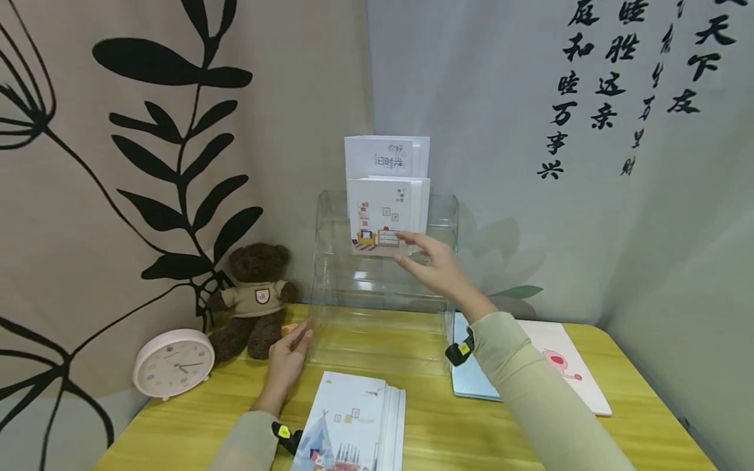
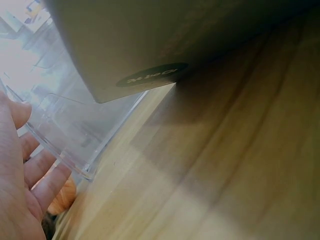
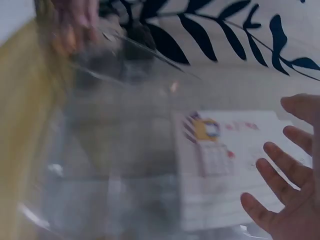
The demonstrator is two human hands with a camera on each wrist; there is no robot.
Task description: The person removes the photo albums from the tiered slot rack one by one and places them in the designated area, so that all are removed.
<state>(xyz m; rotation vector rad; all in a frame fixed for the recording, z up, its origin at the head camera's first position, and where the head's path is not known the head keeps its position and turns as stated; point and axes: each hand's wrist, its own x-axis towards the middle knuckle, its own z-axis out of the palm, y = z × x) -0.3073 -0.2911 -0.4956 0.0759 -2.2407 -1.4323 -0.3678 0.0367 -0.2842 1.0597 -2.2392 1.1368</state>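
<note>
A clear stepped display stand [image 1: 377, 284] stands at the back of the table. On its upper tiers are two groups of white booklets, the front one [image 1: 372, 203] with a drawn room on its cover and the rear one [image 1: 368, 157] partly hidden behind it. My right hand [image 1: 438, 265] is at the front booklets' lower right, fingers spread and holding nothing; whether they touch is unclear. My left hand [image 1: 287, 358] is at the stand's lower left side, its fingers [image 2: 47, 185] loosely extended by the clear edge. Near it lies a stack of illustrated booklets [image 1: 347, 405].
Left of the stand sit a brown teddy bear [image 1: 253, 304] and a round pink clock [image 1: 173, 363]. To the right, a light blue book [image 1: 474, 379] and a white one with a pink drawing [image 1: 580, 392] lie partly under my right sleeve. Fabric walls rise behind.
</note>
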